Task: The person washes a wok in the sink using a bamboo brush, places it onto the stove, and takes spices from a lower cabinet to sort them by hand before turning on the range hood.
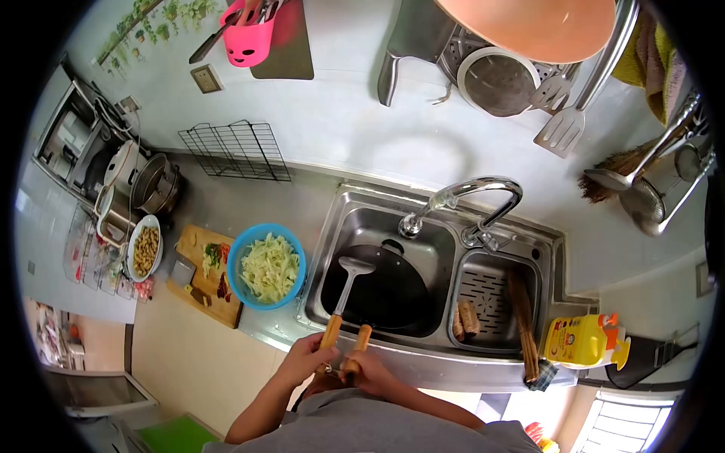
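Observation:
My left hand (303, 359) is closed around the wooden handle of a metal spatula (348, 291), whose head reaches over the wok. In my right hand (371, 371) is a wooden handle that appears to belong to the black wok (389, 291). The wok sits tilted in the large basin of the steel sink (445, 249), below the curved faucet (483, 185). Left of the sink, a blue basket (236, 283) holds shredded cabbage (269, 268). Beside it lies a wooden cutting board (198, 240) with chopped ingredients and a cleaver (182, 269).
The small basin has two brown pieces (469, 318) and a bamboo brush (522, 325). A yellow jug (578, 340) stands at right. Peanuts (146, 251) fill a bowl near pots (155, 185) at left. Utensils (563, 128) hang on the wall beside a pink holder (248, 41).

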Action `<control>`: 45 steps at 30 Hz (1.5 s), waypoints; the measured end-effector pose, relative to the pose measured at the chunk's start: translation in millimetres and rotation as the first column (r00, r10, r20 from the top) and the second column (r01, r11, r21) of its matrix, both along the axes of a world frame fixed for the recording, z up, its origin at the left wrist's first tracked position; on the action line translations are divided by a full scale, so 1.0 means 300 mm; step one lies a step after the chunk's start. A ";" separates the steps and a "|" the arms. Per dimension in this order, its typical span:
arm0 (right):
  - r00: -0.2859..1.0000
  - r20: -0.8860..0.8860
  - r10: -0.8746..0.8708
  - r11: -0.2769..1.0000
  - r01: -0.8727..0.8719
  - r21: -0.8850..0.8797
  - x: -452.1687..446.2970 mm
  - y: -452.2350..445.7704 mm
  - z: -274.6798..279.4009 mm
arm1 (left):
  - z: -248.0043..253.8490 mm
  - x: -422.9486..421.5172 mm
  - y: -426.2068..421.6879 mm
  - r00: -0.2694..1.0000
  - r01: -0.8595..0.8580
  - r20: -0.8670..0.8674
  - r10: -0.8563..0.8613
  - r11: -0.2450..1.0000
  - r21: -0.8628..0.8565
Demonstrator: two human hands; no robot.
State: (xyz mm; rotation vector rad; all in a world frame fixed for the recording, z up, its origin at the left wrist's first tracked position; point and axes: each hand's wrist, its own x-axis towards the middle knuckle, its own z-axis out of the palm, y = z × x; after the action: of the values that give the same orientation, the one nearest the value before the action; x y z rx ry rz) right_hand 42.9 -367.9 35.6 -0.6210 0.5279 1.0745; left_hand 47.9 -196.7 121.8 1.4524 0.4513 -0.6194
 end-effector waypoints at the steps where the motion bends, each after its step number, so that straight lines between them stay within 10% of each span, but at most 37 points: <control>1: 1.000 -0.004 0.012 1.000 -0.012 0.000 0.008 0.000 0.004 | 0.002 0.002 -0.010 1.000 -0.031 0.002 0.031 0.999 -0.008; 4: 0.950 -0.006 0.311 0.940 -0.308 -0.148 0.048 0.023 -0.010 | 0.013 -0.002 -0.040 0.995 -0.098 0.004 0.099 0.995 -0.010; 13: 0.967 0.091 0.238 0.964 -0.247 0.101 0.084 0.115 -0.198 | 0.040 -0.024 -0.078 0.980 -0.182 0.075 0.182 0.983 -0.002; 20: 0.844 0.278 0.459 0.882 -0.393 -0.261 0.269 -0.044 -0.116 | 0.001 -0.057 -0.062 0.994 -0.104 0.042 0.102 0.994 0.041; 24: 0.747 0.636 0.193 0.904 0.116 -0.411 0.457 -0.235 -0.091 | -0.024 -0.083 -0.063 0.992 -0.096 0.081 0.094 0.995 0.028; 28: 0.257 0.883 0.393 0.414 0.808 -0.420 0.722 -0.303 -0.095 | -0.050 -0.097 -0.061 0.995 -0.075 0.066 0.074 0.997 0.015; 45: 0.273 0.786 0.554 0.548 0.591 -0.592 0.760 -0.294 0.084 | -0.055 -0.109 -0.046 0.995 -0.090 0.033 0.090 0.996 -0.011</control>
State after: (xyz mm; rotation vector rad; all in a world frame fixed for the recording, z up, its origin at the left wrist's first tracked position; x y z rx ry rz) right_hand 270.9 -456.0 60.9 -2.0427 -0.1767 0.0441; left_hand 15.1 -210.5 105.2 1.4239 0.4841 -0.5236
